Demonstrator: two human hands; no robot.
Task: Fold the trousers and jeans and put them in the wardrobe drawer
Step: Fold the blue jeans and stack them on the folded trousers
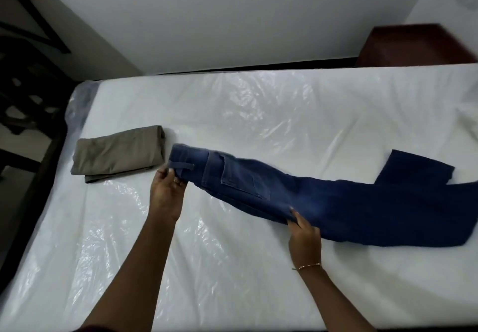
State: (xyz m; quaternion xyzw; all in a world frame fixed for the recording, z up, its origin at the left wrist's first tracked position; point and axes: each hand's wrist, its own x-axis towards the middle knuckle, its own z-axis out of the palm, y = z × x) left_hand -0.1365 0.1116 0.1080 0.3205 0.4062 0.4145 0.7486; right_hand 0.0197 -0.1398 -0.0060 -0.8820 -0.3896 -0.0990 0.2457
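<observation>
Blue jeans (323, 197) lying long across the white mattress (258, 114), already doubled leg on leg, waistband to the left and leg ends far off to the right. Left hand (166, 194) pinching the waistband corner, fingers curled round the cloth and lifting it a little. Right hand (304, 233) holding the near edge around the seat, thumb on top, fingers tucked under the denim. Folded khaki trousers (119, 154) sitting just beside the waistband, a neat flat bundle, probably done with. Denim like this likely thick and a bit heavy, soft and floppy, never stiff enough to hold a shape alone. Not easy to break, not slippery itself, but resting on a shiny plastic cover (232, 98) over the mattress, so maybe quick to slide when pulled. Best spots to grab: the thick waistband, strong and easy to pinch, and the leg ends, for bringing one end over to the other. Good to smooth flat first, since one leg end sticks out apart from the other. No wardrobe drawer anywhere in view.
</observation>
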